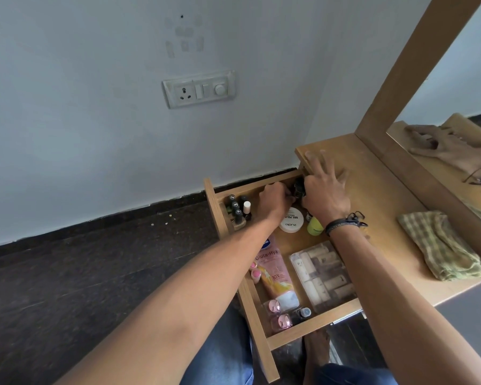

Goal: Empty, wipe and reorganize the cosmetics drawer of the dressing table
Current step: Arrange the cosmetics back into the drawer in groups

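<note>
The fingers of the left hand are curled at the far end of the drawer. I cannot tell what they hold. The right hand has its fingers spread wide and straight over the table edge, and its thumb side touches a small dark thing between the two hands. The drawer is pulled out on the left of the dressing table. It is still full. Nearest are pink-capped nail polish bottles, then a pink cream tube and a clear box of tubes. Farther on are a white round tub, a green bottle, and more nail polish bottles in the far left corner. A checked cloth lies on the table top to the right. Nothing else is out there. So I think either the emptying has hardly begun, or the things are already back in neat groups.
</note>
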Tool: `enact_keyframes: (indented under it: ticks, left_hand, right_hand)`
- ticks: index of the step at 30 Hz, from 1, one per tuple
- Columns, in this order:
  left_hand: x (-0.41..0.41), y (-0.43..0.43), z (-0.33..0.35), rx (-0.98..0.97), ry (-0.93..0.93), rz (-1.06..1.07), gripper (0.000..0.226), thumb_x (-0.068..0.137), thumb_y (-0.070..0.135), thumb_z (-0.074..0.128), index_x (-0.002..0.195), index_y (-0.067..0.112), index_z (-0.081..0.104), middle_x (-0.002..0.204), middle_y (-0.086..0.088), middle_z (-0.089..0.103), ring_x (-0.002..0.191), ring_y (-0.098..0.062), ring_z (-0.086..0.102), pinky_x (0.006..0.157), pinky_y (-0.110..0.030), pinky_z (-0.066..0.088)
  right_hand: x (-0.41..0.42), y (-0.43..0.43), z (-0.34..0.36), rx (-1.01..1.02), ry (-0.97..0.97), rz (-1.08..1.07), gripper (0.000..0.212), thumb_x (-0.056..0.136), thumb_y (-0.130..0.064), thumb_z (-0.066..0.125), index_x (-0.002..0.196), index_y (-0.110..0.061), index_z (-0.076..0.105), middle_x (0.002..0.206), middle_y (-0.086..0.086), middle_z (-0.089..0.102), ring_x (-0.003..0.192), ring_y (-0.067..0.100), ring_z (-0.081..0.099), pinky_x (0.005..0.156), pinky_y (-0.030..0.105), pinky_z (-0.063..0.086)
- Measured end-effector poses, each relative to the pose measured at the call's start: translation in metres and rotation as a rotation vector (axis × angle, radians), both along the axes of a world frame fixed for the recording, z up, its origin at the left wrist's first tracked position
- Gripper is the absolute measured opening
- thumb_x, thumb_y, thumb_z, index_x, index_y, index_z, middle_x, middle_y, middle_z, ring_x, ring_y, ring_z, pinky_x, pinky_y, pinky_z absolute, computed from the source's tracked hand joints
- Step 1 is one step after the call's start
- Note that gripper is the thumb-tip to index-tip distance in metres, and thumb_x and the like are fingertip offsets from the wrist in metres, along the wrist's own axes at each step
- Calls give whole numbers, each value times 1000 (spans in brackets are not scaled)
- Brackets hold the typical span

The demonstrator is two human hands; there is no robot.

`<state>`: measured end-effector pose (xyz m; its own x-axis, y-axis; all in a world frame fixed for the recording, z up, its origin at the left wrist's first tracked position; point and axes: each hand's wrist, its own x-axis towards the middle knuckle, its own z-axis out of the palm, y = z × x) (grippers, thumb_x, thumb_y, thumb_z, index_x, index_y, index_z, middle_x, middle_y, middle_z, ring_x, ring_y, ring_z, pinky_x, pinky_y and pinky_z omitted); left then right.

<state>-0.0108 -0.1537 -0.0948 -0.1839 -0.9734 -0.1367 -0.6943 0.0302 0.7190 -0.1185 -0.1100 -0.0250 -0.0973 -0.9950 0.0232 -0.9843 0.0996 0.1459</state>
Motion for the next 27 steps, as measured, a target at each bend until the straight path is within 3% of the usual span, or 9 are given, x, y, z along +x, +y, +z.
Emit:
enact_keyframes:
  ticks: [7,11,16,22,27]
  left_hand:
    - [-1,1,-1,-46,-27,-50,19,92,29,66,97,13,74,100,-14,73,98,-38,66,70,-37,50]
    - [1,2,3,-109,-60,-82,19,93,29,61,98,12,70,98,-15,72,95,-41,66,72,-42,54]
    - [3,8,11,-244,-34,-72,12,93,15,63,104,12,60,96,-13,71,88,-38,67,69,-48,56]
    - [7,10,11,-334,-14,-102,51,87,-2,63,127,23,43,92,-10,71,79,-34,69,64,-49,58]
    - [8,9,13,-375,-72,-157,70,86,-1,61,138,41,41,108,-8,73,94,-36,69,68,-49,59]
  right_hand:
    - [-3,-3,-7,-36,24,3,21,83,-1,67,98,-14,70,158,4,19,149,35,7,103,79,27]
    - [-6,-4,-6,-28,-6,20,28,78,-2,71,101,-17,67,156,3,19,148,33,9,102,79,27]
    - [-6,-5,-3,-28,-37,34,31,77,-4,70,106,-16,67,155,2,20,144,31,14,104,78,24]
    - [-5,-5,-3,-60,-56,24,35,81,1,66,113,-14,65,156,3,21,143,32,18,106,76,23]
    - [-2,-5,-2,-50,8,14,35,81,-2,68,114,-13,68,157,5,22,142,33,20,106,74,26]
